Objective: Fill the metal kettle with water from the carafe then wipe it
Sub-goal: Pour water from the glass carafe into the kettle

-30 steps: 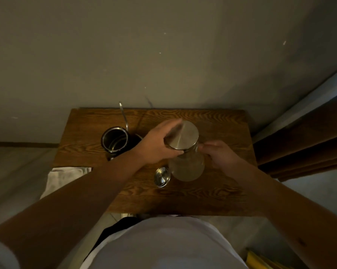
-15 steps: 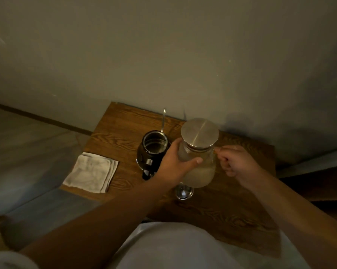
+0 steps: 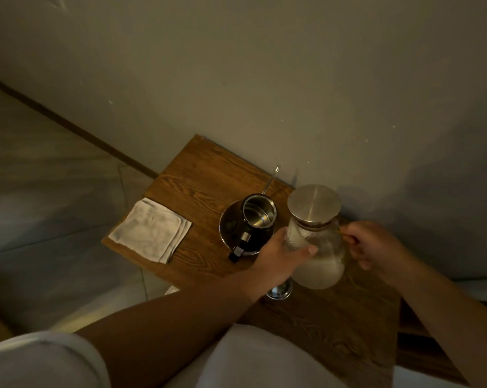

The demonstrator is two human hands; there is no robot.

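Evidently readying a pour, the left hand [image 3: 278, 254] cups the glass carafe [image 3: 316, 242] body while the right hand [image 3: 372, 247] grips its handle, holding it just beside the open metal kettle [image 3: 249, 224] on the desk [image 3: 208, 175], folded cloth [image 3: 151, 229] waiting nearby.

A brown wood-grained table [image 3: 208, 175] is showing beneath a white cloth [image 3: 150, 229], a black-and-silver kettle [image 3: 246, 228] and a clear carafe [image 3: 318, 247] wearing a brushed silver lid [image 3: 313, 203].
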